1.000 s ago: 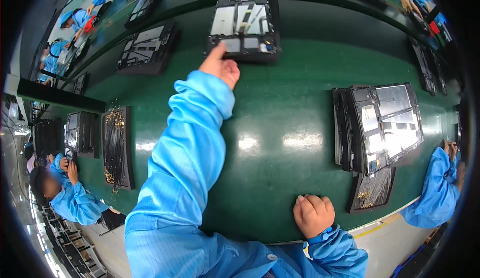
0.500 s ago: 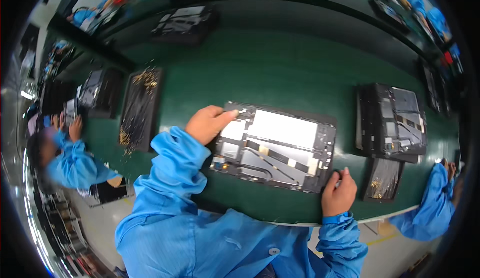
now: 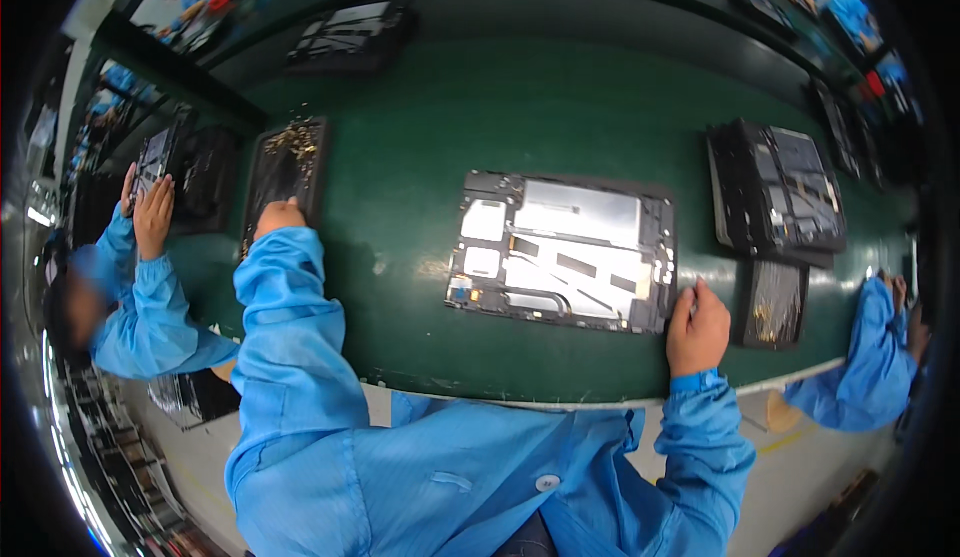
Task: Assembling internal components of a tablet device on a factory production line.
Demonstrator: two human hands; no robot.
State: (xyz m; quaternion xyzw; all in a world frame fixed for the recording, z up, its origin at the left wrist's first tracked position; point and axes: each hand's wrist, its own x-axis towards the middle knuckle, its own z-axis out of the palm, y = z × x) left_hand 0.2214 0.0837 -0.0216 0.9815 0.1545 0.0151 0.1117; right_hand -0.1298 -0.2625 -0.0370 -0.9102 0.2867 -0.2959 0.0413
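Note:
An opened tablet lies flat on the green table in front of me, with its silver plates, dark flat strips and board parts facing up. Beside its lower right corner rests my right hand, closed with thumb and forefinger together; whatever may be in it is too small to make out. My left hand reaches into a dark tray of thin black strips with gold-coloured ends. Its back faces up and hides the fingertips, so its grip does not show. Neither hand holds the tablet.
At the right, a stack of opened tablets stands behind a smaller tray of gold-ended strips. More tablets lie at the far left. Co-workers in blue sit on both sides; the left one handles a tablet.
My left hand has let go of the tablet's upper left corner and moved left into the tray. The tablet now lies flatter, and my right hand stays near its lower right corner.

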